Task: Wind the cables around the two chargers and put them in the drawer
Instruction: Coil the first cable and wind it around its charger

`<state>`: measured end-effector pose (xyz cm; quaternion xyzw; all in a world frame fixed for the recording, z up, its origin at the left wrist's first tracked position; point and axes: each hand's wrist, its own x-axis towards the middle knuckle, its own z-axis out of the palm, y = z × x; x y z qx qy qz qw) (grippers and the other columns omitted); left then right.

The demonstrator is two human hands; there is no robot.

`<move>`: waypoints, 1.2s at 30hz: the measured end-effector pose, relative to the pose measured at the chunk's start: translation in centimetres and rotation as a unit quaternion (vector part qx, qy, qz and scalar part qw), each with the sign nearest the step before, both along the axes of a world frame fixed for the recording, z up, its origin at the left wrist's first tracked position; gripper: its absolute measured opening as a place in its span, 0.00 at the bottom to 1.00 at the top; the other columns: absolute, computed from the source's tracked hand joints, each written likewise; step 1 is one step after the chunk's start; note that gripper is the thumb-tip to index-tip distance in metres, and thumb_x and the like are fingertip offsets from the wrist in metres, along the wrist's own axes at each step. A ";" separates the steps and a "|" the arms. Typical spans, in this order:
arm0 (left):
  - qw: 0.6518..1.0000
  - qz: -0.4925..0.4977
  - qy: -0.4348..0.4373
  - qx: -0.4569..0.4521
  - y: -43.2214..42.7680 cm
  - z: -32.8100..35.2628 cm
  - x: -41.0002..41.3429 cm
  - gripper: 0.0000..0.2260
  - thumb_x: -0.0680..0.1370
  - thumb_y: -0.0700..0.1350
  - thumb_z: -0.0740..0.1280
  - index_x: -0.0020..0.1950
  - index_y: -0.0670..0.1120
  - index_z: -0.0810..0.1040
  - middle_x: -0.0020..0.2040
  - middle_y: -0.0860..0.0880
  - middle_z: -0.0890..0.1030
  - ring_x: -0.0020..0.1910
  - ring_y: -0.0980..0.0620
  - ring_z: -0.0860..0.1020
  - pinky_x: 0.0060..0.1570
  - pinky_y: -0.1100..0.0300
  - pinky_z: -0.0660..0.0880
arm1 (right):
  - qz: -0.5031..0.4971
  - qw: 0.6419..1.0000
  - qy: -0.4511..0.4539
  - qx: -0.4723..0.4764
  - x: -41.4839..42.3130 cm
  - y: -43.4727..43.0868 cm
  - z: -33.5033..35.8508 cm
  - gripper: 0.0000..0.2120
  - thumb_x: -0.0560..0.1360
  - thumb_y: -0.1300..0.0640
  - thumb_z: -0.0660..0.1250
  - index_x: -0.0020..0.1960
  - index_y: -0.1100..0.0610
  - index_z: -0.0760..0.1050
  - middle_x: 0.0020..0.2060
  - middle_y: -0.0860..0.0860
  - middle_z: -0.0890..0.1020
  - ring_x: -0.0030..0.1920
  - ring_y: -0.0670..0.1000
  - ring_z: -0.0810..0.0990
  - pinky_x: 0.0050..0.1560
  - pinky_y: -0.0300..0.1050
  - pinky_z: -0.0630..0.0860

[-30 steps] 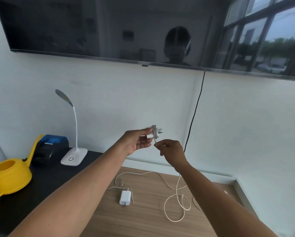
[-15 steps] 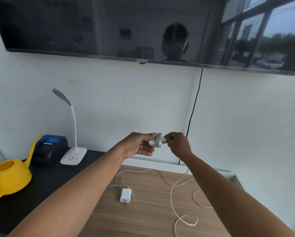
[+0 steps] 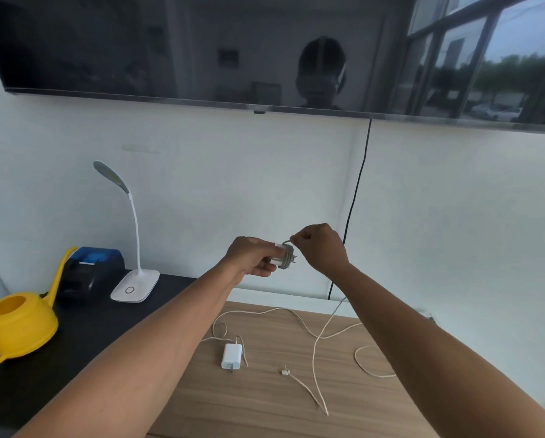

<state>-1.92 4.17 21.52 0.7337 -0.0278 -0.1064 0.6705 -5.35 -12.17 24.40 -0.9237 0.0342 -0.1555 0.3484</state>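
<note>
Left hand [image 3: 252, 257] grips charger 1 [image 3: 277, 261] in the air, well above charger 2 [image 3: 231, 356], which lies flat on the wood-grain surface [image 3: 265, 406]; right hand [image 3: 320, 248] pinches the cable [image 3: 287, 255] just at its wound turns. Judged best: lay each turn snug beside the last under light tension, clear of the metal prongs [image 3: 294, 259] — thin limp cord slides easily on smooth white plastic. The rest of it trails right of charger 2.

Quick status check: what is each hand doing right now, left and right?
Left hand: grips the charger, part-wound with cable.
Right hand: fingers pinch the cable above the charger.
</note>
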 end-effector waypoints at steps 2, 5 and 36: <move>0.999 0.017 0.007 -0.031 0.1 -0.1 0.1 0.18 0.67 0.43 0.79 0.52 0.37 0.81 0.41 0.41 0.84 0.36 0.46 0.83 0.45 0.50 0.83 | 0.004 1.000 -0.014 -0.002 -0.2 0.4 -0.1 0.13 0.74 0.53 0.66 0.31 0.50 0.73 0.31 0.47 0.78 0.35 0.51 0.76 0.35 0.41 0.68; 0.996 0.035 0.024 -0.073 0.2 0.0 0.2 0.14 0.68 0.43 0.79 0.48 0.38 0.81 0.42 0.40 0.83 0.37 0.45 0.84 0.42 0.54 0.83 | 0.005 1.000 -0.017 0.005 -0.7 0.7 -0.5 0.11 0.74 0.53 0.65 0.33 0.53 0.74 0.28 0.47 0.76 0.32 0.50 0.73 0.33 0.41 0.67; 0.979 -0.079 0.092 -0.167 0.8 1.9 -1.5 0.14 0.72 0.45 0.75 0.53 0.39 0.82 0.42 0.42 0.84 0.37 0.49 0.84 0.37 0.57 0.82 | 0.024 0.983 -0.017 0.182 0.0 -1.9 -3.0 0.13 0.76 0.56 0.69 0.33 0.46 0.78 0.25 0.47 0.74 0.26 0.42 0.69 0.33 0.39 0.65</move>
